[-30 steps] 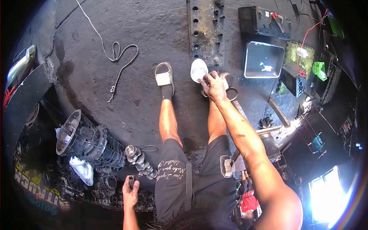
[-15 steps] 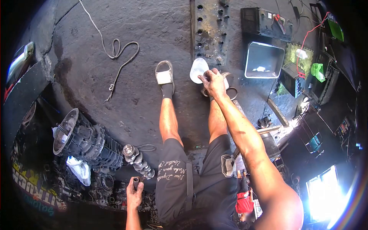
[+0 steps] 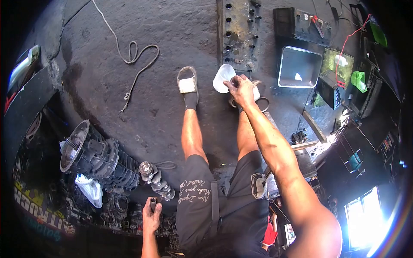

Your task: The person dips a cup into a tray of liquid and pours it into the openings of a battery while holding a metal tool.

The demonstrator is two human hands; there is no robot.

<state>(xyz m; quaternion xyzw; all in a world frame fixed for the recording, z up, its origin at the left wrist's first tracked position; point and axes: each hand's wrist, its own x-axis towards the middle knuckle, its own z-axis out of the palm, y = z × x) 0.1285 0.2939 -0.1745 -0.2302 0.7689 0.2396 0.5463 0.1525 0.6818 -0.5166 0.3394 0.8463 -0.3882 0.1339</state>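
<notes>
My right hand [image 3: 241,91] pinches a whitish translucent plastic cup [image 3: 222,78] at its edge, fingers closed. The cup is tilted and sits beside my right foot in this view, just short of the long metal engine block part [image 3: 239,34] with rows of round holes. Lower left, my left hand [image 3: 150,218] is wrapped round a short dark metal tube [image 3: 153,202], its hollow end pointing up. A crankshaft [image 3: 157,182] stands close to that hand, with a large gearbox housing [image 3: 101,157] beyond it.
A rope [image 3: 137,75] lies on the dark floor at upper left. A rectangular metal pan [image 3: 300,69] and batteries [image 3: 301,26] stand to the right, with a red cable [image 3: 346,38] nearby. A person in red [image 3: 270,235] is behind me. A wooden bar [image 3: 315,125] lies at right.
The cup has tilted slightly in my right hand. My view has shifted a little, and the person in red has moved lower in it. My left hand keeps its grip on the tube.
</notes>
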